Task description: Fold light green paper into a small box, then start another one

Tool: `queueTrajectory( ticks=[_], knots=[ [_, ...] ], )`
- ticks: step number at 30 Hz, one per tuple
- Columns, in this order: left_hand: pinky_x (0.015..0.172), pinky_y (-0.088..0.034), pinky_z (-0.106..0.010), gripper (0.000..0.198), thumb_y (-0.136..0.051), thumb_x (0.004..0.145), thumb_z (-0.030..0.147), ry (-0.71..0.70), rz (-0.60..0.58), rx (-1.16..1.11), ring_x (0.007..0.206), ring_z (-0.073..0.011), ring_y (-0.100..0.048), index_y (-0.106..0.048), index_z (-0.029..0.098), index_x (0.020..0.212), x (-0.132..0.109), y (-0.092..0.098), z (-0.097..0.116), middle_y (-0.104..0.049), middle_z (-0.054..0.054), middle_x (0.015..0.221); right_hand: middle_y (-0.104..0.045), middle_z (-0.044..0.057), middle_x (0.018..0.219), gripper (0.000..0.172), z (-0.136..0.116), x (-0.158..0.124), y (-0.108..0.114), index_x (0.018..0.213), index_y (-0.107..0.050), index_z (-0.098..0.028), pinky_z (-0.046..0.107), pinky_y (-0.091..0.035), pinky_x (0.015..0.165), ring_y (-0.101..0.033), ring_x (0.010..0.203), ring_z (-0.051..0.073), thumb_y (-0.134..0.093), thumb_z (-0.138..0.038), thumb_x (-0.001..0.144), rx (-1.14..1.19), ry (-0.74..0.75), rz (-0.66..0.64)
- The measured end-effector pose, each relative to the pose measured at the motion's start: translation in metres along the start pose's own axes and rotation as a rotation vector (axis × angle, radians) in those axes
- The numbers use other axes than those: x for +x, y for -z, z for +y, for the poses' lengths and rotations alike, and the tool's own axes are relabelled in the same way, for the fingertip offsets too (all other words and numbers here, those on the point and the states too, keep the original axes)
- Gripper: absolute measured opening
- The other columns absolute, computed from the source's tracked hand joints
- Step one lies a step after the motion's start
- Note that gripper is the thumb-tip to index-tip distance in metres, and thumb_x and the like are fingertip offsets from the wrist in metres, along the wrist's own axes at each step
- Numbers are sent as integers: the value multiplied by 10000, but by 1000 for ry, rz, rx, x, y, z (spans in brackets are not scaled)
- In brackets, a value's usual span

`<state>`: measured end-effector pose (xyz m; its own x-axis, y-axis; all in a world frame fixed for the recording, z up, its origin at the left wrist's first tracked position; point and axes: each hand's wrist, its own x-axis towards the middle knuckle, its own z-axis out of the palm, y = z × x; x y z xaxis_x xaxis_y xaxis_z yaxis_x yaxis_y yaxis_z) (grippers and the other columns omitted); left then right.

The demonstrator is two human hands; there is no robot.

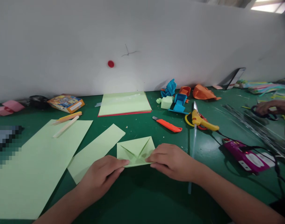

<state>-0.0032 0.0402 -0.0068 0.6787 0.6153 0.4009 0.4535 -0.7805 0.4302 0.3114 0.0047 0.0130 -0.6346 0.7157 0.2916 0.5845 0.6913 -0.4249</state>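
Between my two hands lies a folded sheet of light green paper (135,146), with slanting folds that meet in a V near its front edge. My left hand (107,172) pinches its front left corner between thumb and fingers. At the front right corner, my right hand (170,160) grips it the same way. A light green paper strip (97,151) lies just behind my left hand, partly over a large light green sheet (39,168). An orange box cutter (168,124) rests on the green table (142,199) beyond my right hand.
A yellow glue gun (200,121) with a clear stick stands right, wired to a purple power strip (247,158). Blue folded paper (179,104) and a stack of green paper (123,103) lie by the wall. Another person's hand (273,107) holds scissors at far right.
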Motion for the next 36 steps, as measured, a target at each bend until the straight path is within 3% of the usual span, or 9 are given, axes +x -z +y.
queueTrajectory(
  ticks=[6,9,13,19,22,26,32,36],
  knots=[
    [768,-600,-227,376,-463,1028,512,409,-76,27,893,-181,-767,-767,344,1172,2,1,1,-808,36,1077,-784,47,997,265,7,0,-4,1165,-744,-239,313,-493,771,-710,891,204,-542,-370,1057,-4,-181,-34],
    [712,-594,-226,388,-468,1008,532,492,-85,17,879,-190,-762,-763,340,1171,6,3,3,-807,39,1065,-786,19,1069,247,4,3,-2,1209,-740,-289,302,-495,742,-709,877,197,-593,-339,1016,60,-363,-53],
    [646,-573,-233,388,-476,993,514,526,-85,23,831,-189,-737,-744,311,1187,9,3,5,-792,11,1072,-783,-13,1100,470,2,8,-1,1435,-598,-388,288,-487,678,-685,764,170,-627,-317,972,162,-545,-72],
    [631,-540,-282,387,-454,1003,433,475,-94,151,806,-209,-700,-729,278,1227,9,1,5,-762,-30,954,-767,-5,1190,431,3,8,-3,1380,-661,-382,295,-488,687,-666,775,165,-619,-267,966,173,-546,-73],
    [682,-529,-318,383,-424,1024,354,334,-98,216,834,-224,-678,-747,270,1214,7,-2,2,-746,-39,904,-788,-1,1053,378,5,6,-5,1260,-751,-342,302,-492,748,-676,895,187,-553,-178,982,136,-468,-66],
    [654,-493,-323,402,-399,1026,253,205,-120,270,780,-217,-630,-758,253,1207,5,-4,-1,-704,-43,832,-785,2,964,445,7,6,-5,1133,-806,-310,308,-492,770,-671,920,194,-526,-47,909,79,-423,-101],
    [717,-537,-333,359,-464,1039,344,183,-118,290,879,-224,-622,-738,261,1255,7,-4,2,-675,-69,982,-793,8,945,414,4,6,-4,1058,-819,-259,326,-485,801,-668,902,198,-514,-41,883,74,-394,-94],
    [812,-567,-387,342,-477,1030,303,103,-70,357,1013,-261,-615,-752,249,1225,7,-4,4,-634,-109,1125,-779,19,935,365,2,5,-3,1044,-809,-242,321,-463,799,-663,891,188,-539,-57,883,89,-372,-77]
  ],
)
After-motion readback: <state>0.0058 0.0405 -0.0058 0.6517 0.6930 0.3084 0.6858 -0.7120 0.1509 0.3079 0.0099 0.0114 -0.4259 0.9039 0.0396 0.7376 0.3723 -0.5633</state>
